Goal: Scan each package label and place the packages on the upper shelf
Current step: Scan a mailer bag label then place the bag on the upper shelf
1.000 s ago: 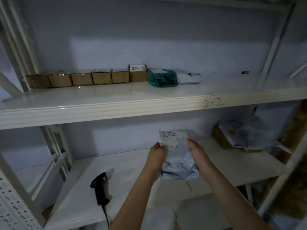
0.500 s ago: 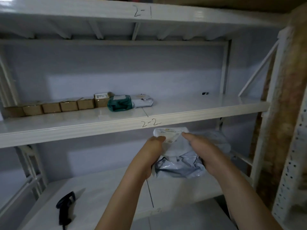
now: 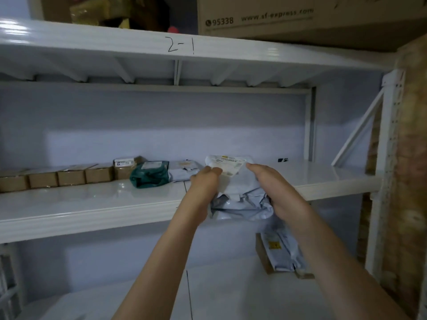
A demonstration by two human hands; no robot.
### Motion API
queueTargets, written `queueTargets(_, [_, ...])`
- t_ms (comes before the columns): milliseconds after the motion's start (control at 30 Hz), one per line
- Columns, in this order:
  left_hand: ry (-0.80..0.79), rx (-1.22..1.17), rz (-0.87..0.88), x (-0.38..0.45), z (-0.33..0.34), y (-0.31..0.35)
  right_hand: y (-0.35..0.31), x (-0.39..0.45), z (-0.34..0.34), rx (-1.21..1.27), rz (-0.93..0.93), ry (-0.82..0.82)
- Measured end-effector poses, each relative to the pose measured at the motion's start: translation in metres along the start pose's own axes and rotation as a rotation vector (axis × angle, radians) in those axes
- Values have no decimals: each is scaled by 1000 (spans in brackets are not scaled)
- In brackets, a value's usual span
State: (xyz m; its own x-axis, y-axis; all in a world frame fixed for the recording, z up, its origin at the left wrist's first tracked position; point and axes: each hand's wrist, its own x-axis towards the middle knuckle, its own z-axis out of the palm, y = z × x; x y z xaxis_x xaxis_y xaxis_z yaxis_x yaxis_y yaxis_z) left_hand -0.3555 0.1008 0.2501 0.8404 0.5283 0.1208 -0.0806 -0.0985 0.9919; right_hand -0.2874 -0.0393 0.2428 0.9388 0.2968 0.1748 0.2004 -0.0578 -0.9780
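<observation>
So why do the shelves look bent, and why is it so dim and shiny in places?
Head view: the wide-angle lens bows the top shelf edge; light is dim and bluish, with white glare on the middle shelf; the label on the grey bag held by the left hand and right hand is too soft to read.

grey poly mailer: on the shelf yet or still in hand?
In hand: both hands, left and right, grip the crumpled grey poly mailer over the shelf's front edge.

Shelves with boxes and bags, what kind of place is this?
Probably a parcel storeroom. White shelves have numbers written on them, labelled boxes sit in a row, and both hands hold a grey mailing bag.
</observation>
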Motion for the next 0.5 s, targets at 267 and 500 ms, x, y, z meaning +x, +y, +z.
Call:
queueTargets(267, [24, 56, 74, 107, 14, 3, 6, 109, 2, 174, 7, -232])
queueTargets(500, [-48, 472, 157, 171, 37, -8, 14, 189, -14, 136, 14, -380])
